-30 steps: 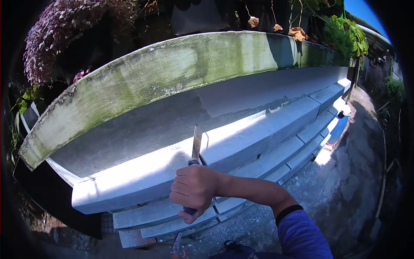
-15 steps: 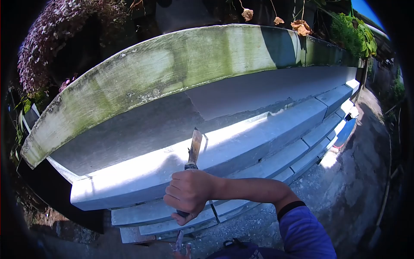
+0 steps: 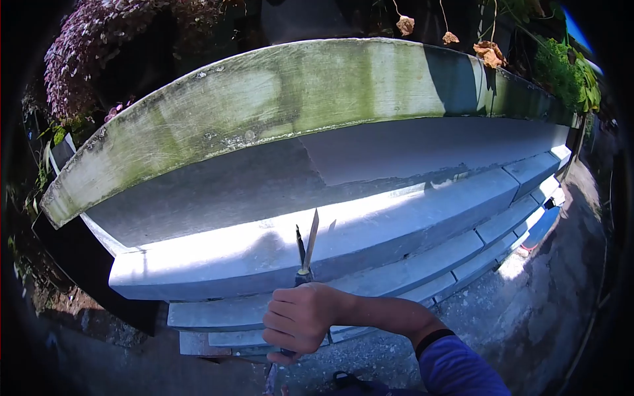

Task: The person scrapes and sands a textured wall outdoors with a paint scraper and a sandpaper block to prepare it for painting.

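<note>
My right hand is wrapped in a fist round the dark handle of a pair of shears. Two narrow blades point up from the fist and stand apart at their tips. They overlap the sunlit top of the pale concrete ledge in this view. Only a sliver of my left hand shows at the bottom edge, beside a thin pointed piece; its fingers are mostly cut off.
Above the ledge curves a concrete planter wall with green stains. Purple-leaved plants hang at upper left, dry leaves at upper right. Pale blocks step down towards the rough ground. A blue object lies far right.
The shears have turned, so two separate blades show instead of one broad face. My right hand has moved slightly right and down, and the view has shifted. Less of my left hand shows.
</note>
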{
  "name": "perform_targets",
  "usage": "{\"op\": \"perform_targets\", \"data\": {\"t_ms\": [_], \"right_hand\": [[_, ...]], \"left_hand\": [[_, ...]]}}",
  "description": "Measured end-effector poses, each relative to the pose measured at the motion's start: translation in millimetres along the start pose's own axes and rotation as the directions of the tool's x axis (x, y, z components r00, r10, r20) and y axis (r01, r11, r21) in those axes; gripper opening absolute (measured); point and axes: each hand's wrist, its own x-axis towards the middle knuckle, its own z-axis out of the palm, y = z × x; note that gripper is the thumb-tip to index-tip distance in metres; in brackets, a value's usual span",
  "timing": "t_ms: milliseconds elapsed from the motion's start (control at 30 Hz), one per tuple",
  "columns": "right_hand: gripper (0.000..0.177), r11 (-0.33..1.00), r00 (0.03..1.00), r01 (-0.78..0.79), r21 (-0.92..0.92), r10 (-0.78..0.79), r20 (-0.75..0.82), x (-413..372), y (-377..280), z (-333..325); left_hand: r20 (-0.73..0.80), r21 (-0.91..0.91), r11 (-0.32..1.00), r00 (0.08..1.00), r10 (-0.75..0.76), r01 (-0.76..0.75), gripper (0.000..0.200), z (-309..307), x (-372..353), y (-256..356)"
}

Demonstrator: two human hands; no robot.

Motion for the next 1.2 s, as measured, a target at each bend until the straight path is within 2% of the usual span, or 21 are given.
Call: {"op": "perform_targets", "data": {"t_ms": [67, 133, 233, 333, 367, 433, 533, 567, 667, 767, 867, 900, 1000, 1033, 1067, 1133, 1167, 1200], "right_hand": [[0.035, 0.991, 0.99, 0.12, 0.053, -0.116, -0.083, -6, -42, 5], [0.028, 0.974, 0.94, 0.219, -0.058, -0.226, -0.255, -14, -78, 16], [0.023, 0.966, 0.951, 0.23, 0.114, -0.198, -0.239, -45, -124, 24], [0.032, 0.941, 0.934, -0.138, 0.309, 0.228, -0.277, -58, -169, 14], [0.029, 0.868, 0.857, -0.312, 0.385, 0.432, -0.28, -65, -185, 18], [0.024, 0.602, 0.592, -0.591, 0.537, 0.776, -0.218, -80, -220, 30], [0.02, 0.285, 0.274, -0.893, 0.347, 0.958, -0.08, -92, -269, 28], [0.023, 0.193, 0.169, -0.906, 0.376, 0.981, -0.094, -96, -283, 35], [0.024, -0.011, 0.032, -0.961, 0.277, 0.988, 0.151, -91, -311, 24], [0.018, -0.262, -0.182, -0.941, 0.215, 0.926, 0.33, -82, -322, 6], [0.014, -0.427, -0.33, -0.835, 0.347, 0.894, 0.303, -89, -332, -1], [0.016, -0.475, -0.361, -0.835, 0.276, 0.854, 0.375, -97, -339, -7], [0.015, -0.399, -0.327, -0.895, 0.2, 0.891, 0.315, -115, -354, -19], [0.018, -0.354, -0.313, -0.917, 0.184, 0.924, 0.218, -117, -358, -19], [0.019, -0.254, -0.229, -0.961, 0.111, 0.954, 0.193, -110, -357, -24], [0.021, -0.015, -0.022, -0.999, -0.045, 0.989, 0.146, -96, -335, -42], [0.025, 0.066, 0.056, -0.996, -0.054, 0.983, 0.176, -94, -325, -48], [0.026, -0.09, -0.063, -0.989, 0.114, 0.973, 0.222, -97, -318, -50]], "left_hand": [[0.014, -0.084, 0.996, 1.0, -0.008, 0.009, 0.046, 8, -5, 0], [0.03, -0.174, 0.984, 0.999, -0.02, 0.025, 0.047, 12, -2, 0], [0.046, -0.277, 0.96, 0.998, -0.032, 0.043, 0.047, 16, -6, 1], [0.064, -0.382, 0.922, 0.997, -0.034, 0.056, 0.048, 15, -12, 2], [0.074, -0.42, 0.905, 0.997, -0.031, 0.059, 0.048, 12, -14, 2], [0.094, -0.502, 0.862, 0.995, -0.029, 0.073, 0.049, 4, -21, 4], [0.133, -0.636, 0.764, 0.991, -0.03, 0.108, 0.049, -13, -32, 15], [0.146, -0.68, 0.724, 0.989, -0.024, 0.118, 0.05, -18, -36, 19], [0.238, -0.808, 0.561, 0.971, 0.031, 0.18, 0.051, -45, -53, 42], [0.343, -0.889, 0.362, 0.931, 0.126, 0.278, 0.051, -69, -78, 76], [0.439, -0.893, 0.206, 0.875, 0.205, 0.4, 0.052, -89, -112, 103], [0.452, -0.89, 0.177, 0.866, 0.214, 0.42, 0.053, -96, -120, 110], [0.389, -0.92, 0.126, 0.905, 0.171, 0.372, 0.054, -126, -113, 124], [0.367, -0.929, 0.108, 0.92, 0.14, 0.354, 0.055, -137, -111, 127], [0.228, -0.972, 0.083, 0.968, 0.107, 0.219, 0.05, -149, -105, 130], [0.509, -0.856, 0.177, 0.853, 0.118, 0.486, 0.046, -171, -97, 117], [0.412, -0.894, 0.217, 0.91, 0.055, 0.392, 0.043, -145, -103, 106], [0.304, -0.92, 0.259, 0.953, -0.001, 0.294, 0.041, -102, -114, 92]]}}
